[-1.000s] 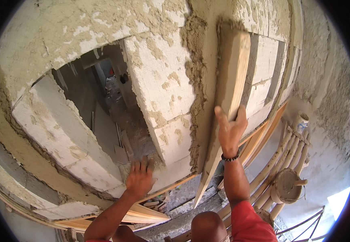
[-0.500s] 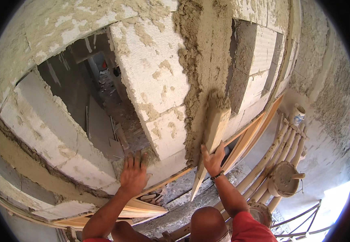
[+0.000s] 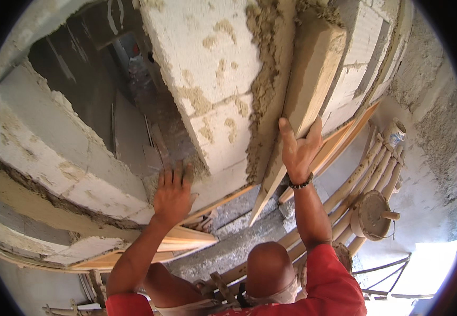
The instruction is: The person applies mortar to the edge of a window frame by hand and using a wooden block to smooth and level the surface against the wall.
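Observation:
My right hand (image 3: 299, 150), with a dark beaded bracelet at the wrist, grips a long wooden straightedge board (image 3: 312, 73) near its middle, thumb and fingers on either side. The board lies lengthwise along a strip of wet mortar (image 3: 264, 89) on the wall, with more mortar heaped on its upper end. Its lower end tapers down past the wall's bottom edge. My left hand (image 3: 174, 195) rests with fingers stretched out, on the mortared sill of a window opening (image 3: 128, 100), holding nothing. White blocks (image 3: 207, 79) with mortar smears stand between the opening and the strip.
To the right, a scaffold of wooden poles (image 3: 352, 179) carries a mortar bucket (image 3: 371, 216) with a wooden handle in it. A small white pail (image 3: 394, 132) stands further along. Wooden frame boards (image 3: 186, 239) run below the wall. Bright light enters at lower right.
My right hand and the board have moved up along the mortar strip and slightly right. The view has shifted closer to the wall; my left hand stays on the sill.

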A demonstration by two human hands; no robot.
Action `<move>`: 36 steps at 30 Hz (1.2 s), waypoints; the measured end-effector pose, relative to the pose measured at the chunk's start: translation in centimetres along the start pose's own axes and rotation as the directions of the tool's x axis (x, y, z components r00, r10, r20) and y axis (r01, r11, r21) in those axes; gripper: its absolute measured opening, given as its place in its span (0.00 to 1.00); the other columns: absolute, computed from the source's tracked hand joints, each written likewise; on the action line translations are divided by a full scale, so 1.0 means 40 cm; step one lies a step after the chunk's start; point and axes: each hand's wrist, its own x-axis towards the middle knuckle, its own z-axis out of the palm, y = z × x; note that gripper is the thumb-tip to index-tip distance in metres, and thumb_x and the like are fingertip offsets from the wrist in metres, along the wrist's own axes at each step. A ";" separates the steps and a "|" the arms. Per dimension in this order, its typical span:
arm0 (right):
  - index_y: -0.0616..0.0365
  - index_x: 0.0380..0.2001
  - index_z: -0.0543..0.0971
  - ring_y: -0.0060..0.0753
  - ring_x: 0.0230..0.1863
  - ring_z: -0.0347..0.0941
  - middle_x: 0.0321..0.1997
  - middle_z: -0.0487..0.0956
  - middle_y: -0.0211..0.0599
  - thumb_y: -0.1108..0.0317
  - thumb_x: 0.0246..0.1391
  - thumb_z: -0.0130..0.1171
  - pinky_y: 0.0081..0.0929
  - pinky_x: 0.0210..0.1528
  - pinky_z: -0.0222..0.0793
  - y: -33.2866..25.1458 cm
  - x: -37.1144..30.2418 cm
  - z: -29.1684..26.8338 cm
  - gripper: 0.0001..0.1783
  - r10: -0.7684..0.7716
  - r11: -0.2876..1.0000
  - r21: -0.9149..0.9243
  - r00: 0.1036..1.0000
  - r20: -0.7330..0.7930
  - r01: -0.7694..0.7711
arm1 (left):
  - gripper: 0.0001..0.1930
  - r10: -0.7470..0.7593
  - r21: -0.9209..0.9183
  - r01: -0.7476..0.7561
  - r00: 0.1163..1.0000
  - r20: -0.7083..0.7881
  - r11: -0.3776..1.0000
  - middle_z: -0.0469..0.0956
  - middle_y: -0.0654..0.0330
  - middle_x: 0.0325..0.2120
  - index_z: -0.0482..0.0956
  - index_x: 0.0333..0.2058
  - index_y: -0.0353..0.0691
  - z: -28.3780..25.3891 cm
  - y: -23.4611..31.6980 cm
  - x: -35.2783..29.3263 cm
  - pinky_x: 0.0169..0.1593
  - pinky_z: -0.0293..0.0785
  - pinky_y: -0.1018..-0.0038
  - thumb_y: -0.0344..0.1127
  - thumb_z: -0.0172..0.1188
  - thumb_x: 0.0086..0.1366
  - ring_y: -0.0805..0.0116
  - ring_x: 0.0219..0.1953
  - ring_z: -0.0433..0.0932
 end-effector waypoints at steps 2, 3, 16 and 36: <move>0.70 0.38 0.73 0.51 0.32 0.77 0.31 0.80 0.55 0.59 0.49 0.74 0.41 0.38 0.72 0.020 -0.028 0.013 0.27 0.020 1.000 0.005 1.000 0.018 -0.020 | 0.47 -0.016 -0.001 0.016 1.000 0.008 1.000 0.60 0.41 0.66 0.59 0.67 0.34 0.008 -0.005 -0.010 0.68 0.57 0.46 0.44 0.73 0.53 0.36 0.65 0.62; 0.70 0.39 0.73 0.50 0.33 0.77 0.32 0.80 0.55 0.59 0.49 0.74 0.41 0.39 0.72 0.034 -0.044 0.013 0.27 0.047 0.999 -0.005 0.998 0.037 -0.047 | 0.47 -0.021 -0.002 0.021 1.000 0.010 1.000 0.60 0.41 0.66 0.59 0.67 0.34 0.012 -0.005 -0.013 0.68 0.57 0.45 0.44 0.73 0.53 0.36 0.65 0.62; 0.70 0.53 0.72 0.47 0.43 0.75 0.44 0.79 0.51 0.56 0.54 0.70 0.39 0.49 0.70 0.239 -0.323 -0.013 0.32 0.140 0.983 -0.145 0.971 0.192 -0.113 | 0.45 -0.030 -0.006 0.031 0.999 0.027 1.000 0.61 0.42 0.66 0.61 0.66 0.33 -0.009 -0.005 0.006 0.68 0.57 0.47 0.45 0.73 0.53 0.37 0.65 0.62; 0.80 0.52 0.69 0.52 0.41 0.77 0.43 0.79 0.60 0.51 0.47 0.76 0.41 0.46 0.72 0.207 -0.268 0.008 0.44 0.082 0.993 -0.089 0.991 0.105 -0.073 | 0.48 -0.022 -0.007 0.022 1.000 -0.003 1.000 0.61 0.42 0.65 0.60 0.67 0.34 0.004 0.002 0.009 0.67 0.58 0.47 0.41 0.75 0.50 0.38 0.65 0.62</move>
